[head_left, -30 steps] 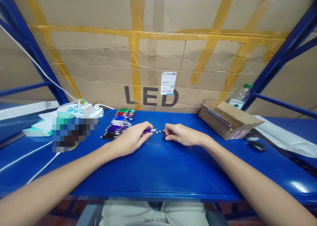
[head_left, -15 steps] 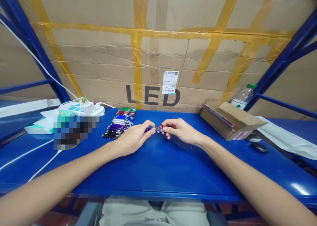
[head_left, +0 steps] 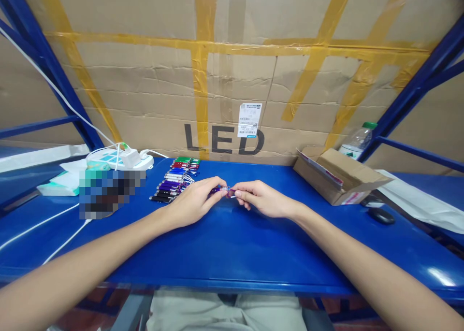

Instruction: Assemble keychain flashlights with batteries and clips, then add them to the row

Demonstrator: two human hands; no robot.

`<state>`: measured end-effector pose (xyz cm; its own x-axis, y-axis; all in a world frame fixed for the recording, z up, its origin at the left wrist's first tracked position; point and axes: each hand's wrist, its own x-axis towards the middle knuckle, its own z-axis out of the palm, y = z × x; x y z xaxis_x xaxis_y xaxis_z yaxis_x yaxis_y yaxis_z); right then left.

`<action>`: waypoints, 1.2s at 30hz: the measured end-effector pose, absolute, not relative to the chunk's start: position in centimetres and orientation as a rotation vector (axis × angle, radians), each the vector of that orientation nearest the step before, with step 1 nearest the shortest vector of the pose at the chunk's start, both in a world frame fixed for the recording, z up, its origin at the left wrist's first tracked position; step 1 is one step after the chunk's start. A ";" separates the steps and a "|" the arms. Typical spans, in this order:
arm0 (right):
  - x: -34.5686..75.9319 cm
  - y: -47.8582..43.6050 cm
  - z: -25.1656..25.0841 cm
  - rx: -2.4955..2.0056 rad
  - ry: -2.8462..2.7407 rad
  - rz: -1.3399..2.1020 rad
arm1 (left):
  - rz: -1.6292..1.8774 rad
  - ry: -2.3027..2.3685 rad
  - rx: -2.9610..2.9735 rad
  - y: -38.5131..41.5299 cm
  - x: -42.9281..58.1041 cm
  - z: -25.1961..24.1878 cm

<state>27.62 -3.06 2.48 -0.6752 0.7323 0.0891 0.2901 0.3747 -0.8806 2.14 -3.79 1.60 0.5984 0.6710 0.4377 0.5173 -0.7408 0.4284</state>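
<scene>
Row of small flashlights (head_left: 176, 179) left of hands, cardboard box (head_left: 339, 175) right, on table (head_left: 232, 246).

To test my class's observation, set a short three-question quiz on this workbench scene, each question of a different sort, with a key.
1. True or false: the left hand and the right hand meet at a purple keychain flashlight over the blue table.
2. Where does the row of keychain flashlights lie? A: on the table, left of the left hand. B: inside the open cardboard box. C: on top of the power strip.
3. Fill in: the big carton behind the table bears the letters ___.
Key: 1 true; 2 A; 3 LED.
</scene>
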 end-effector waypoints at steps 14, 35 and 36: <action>28.6 -2.8 2.6 -0.987 -2.580 0.516 | 0.892 1.084 2.413 -3.5 2.4 1.6; 28.5 -3.4 3.2 -1.044 -2.909 -0.184 | 0.894 1.123 2.394 -3.1 2.2 1.5; 28.4 -3.4 3.2 -1.047 -2.909 -0.192 | 0.894 1.122 2.395 -3.1 2.2 1.5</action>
<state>28.44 -3.39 3.18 -0.7709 0.6315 0.0829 0.6370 0.7642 0.1014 2.24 -3.11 1.49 0.4882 0.7782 0.3951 0.5587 -0.6265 0.5435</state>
